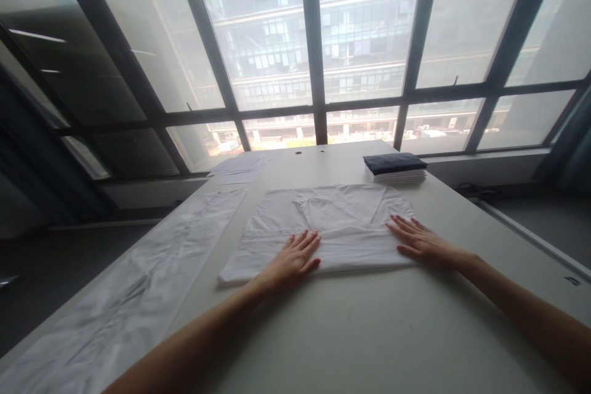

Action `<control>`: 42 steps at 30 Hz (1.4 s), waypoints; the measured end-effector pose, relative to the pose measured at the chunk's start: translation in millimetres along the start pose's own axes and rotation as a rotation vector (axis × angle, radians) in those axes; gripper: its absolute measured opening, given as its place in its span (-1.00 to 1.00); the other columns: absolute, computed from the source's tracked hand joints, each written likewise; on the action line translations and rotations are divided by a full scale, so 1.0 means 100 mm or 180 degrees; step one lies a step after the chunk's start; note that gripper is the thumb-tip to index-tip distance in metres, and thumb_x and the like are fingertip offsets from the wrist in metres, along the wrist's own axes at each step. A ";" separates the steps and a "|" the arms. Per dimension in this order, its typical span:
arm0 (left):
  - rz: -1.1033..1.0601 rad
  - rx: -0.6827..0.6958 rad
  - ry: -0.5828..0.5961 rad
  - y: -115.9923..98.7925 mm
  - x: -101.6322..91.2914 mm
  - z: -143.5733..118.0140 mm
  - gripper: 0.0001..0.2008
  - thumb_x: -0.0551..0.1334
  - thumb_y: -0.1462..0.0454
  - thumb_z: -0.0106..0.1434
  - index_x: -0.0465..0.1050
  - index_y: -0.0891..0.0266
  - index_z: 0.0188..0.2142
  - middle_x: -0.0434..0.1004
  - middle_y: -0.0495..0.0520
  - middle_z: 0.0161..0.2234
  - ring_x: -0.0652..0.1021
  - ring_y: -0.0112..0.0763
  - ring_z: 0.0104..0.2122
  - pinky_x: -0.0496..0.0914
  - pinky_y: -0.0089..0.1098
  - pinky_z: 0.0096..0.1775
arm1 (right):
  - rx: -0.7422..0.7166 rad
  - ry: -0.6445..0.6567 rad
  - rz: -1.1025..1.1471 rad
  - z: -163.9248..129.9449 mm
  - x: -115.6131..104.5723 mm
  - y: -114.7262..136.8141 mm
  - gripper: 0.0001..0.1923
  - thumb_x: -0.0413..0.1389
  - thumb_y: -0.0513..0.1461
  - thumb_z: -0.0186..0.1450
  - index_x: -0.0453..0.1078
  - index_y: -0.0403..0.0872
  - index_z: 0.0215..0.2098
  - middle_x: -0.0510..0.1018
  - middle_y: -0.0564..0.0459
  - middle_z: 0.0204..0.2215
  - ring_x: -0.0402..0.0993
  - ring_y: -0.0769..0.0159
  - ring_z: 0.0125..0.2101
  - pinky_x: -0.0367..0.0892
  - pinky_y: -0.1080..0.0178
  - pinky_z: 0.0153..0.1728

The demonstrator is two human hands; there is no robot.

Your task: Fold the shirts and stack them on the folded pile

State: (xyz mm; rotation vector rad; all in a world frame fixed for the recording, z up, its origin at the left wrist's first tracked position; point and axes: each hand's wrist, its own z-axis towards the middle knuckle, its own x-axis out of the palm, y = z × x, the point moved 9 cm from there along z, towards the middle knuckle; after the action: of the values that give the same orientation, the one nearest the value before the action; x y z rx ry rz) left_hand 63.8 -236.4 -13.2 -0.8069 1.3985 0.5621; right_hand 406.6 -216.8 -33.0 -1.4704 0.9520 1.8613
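A white cloth garment [341, 212], partly folded, lies flat on the white table [351, 332]. Its near part is doubled over in a band, and creases run across the far part. My left hand [295, 255] rests on the near band left of its middle, fingers spread. On the right end of the cloth lies my right hand [420, 243], also flat with the fingers apart. Neither hand grips anything.
Another white cloth [133, 283], wrinkled, stretches along the table's left side. Several white sheets [237, 166] lie at the far left. A stack of folded cloth with a dark piece [394, 163] on top stands far right. Large windows [360, 24] rise behind.
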 end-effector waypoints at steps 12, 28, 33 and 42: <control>-0.0031 0.0015 0.0098 -0.06 0.04 -0.16 -0.30 -0.17 -0.16 0.49 -0.12 0.04 0.49 -0.18 0.06 0.47 -0.12 -0.04 0.45 -0.14 0.08 0.37 | 0.0106 0.0023 0.0165 -0.06 0.03 0.05 -0.22 -0.05 0.19 0.42 -0.12 0.19 0.50 -0.10 0.01 0.47 -0.24 -0.03 0.44 -0.18 -0.22 0.39; -0.0022 -0.1210 -0.0696 2.24 -1.12 0.74 -0.46 0.09 0.15 0.36 0.35 0.31 0.27 0.39 0.19 0.28 0.39 -0.20 0.27 0.21 -0.26 0.29 | 0.0429 -0.0840 0.0341 1.45 -0.81 -0.84 -0.55 0.10 -0.03 0.34 0.55 -0.12 0.03 0.63 -0.23 0.00 0.54 -0.17 0.04 0.41 -0.17 0.10; 0.0014 -0.1477 -0.0638 2.74 -1.02 0.82 -0.49 0.13 0.14 0.35 0.42 0.32 0.21 0.45 0.24 0.22 0.44 -0.14 0.24 0.25 -0.27 0.26 | 0.0507 -0.0738 0.0277 1.86 -0.58 -1.01 -0.59 0.10 -0.04 0.35 0.58 -0.08 0.01 0.65 -0.19 -0.03 0.54 -0.21 0.04 0.40 -0.22 0.08; 0.0056 -0.1410 -0.0624 3.11 -0.78 1.01 -0.52 0.12 0.28 0.35 0.38 0.35 0.23 0.45 0.30 0.22 0.46 -0.15 0.21 0.29 -0.22 0.22 | 0.0505 -0.0160 -0.0034 2.30 -0.23 -1.00 -0.57 0.05 -0.30 0.39 0.44 -0.14 0.21 0.59 -0.18 0.08 0.55 0.02 0.04 0.38 0.10 0.10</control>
State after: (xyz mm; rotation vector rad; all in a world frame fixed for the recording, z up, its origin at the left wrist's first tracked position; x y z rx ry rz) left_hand -118.8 44.2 11.9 -1.0595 1.1146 0.9590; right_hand 362.6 28.5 3.6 -1.3259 1.0404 1.7635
